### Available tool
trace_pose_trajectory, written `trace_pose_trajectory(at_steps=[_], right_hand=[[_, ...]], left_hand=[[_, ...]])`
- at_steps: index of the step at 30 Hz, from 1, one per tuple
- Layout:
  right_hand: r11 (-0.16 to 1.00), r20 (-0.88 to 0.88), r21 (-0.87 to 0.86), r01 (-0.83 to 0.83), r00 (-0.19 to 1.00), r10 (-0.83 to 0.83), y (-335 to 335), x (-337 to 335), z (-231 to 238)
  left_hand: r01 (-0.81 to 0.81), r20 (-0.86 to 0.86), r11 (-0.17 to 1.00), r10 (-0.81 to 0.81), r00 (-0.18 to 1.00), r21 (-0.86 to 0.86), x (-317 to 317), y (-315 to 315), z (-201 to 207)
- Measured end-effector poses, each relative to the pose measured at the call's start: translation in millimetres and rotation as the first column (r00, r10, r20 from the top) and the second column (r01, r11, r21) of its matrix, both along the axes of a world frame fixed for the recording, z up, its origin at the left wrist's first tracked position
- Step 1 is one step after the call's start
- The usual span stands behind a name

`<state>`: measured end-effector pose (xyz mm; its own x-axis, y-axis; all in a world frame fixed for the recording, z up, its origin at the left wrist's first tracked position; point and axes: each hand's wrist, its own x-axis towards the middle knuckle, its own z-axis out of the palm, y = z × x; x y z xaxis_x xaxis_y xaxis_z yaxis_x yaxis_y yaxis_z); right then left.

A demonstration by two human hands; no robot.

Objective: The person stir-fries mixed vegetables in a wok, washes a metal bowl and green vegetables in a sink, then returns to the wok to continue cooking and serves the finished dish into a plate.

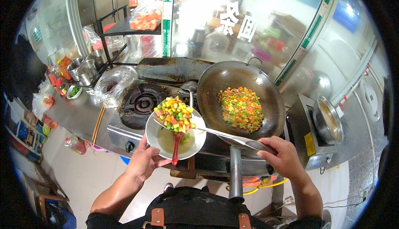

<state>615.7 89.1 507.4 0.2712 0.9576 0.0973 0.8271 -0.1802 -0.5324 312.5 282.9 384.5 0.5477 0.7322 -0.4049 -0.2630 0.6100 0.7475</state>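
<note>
My left hand point(143, 160) holds a white bowl point(153, 136) by its near left rim, thumb on the edge and fingers beneath. Pale liquid and a few green bits show inside, and a red-handled spoon point(176, 148) leans over the near rim. In my right hand point(282, 156) is the handle of a metal ladle point(226, 136), gripped at its end. The ladle's head is over the bowl, heaped with diced vegetables point(176, 114) in yellow, orange and green. A large wok point(210, 77) at the right contains more of the same mixed dice point(241, 108).
The wok's handle point(235, 173) points toward me. Left of it sits a gas burner point(144, 102), with chopsticks point(98, 125) and a plastic bag point(114, 85) beside the stove. Metal pots point(86, 72) stand farther left. At the right, a metal pan point(328, 119) rests on an appliance point(311, 131).
</note>
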Motion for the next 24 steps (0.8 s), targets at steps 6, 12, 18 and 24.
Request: trace_pose_trajectory(at_steps=[6,12,18,24], right_hand=[[0.97,-0.249,-0.066,0.235,0.937,-0.244,-10.8,44.5,-3.8],[0.946,0.552,0.287,0.149,0.781,-0.291,0.8,84.6,7.0],[0.992,0.993,0.116,-0.051,0.023,-0.115,36.2,89.8,18.4],[0.95,0.946,-0.062,0.306,0.321,-0.041,13.2,82.3,88.3]], left_hand=[[0.014,0.038,1.0,-0.014,0.999,-0.003,0.6,0.9,-0.3],[0.014,0.033,1.0,-0.014,0.999,-0.001,0.4,0.4,3.4],[-0.004,0.053,1.0,0.004,0.999,0.007,0.1,-0.6,4.3],[-0.011,0.083,1.0,0.011,0.996,0.005,-3.3,-1.6,1.9]])
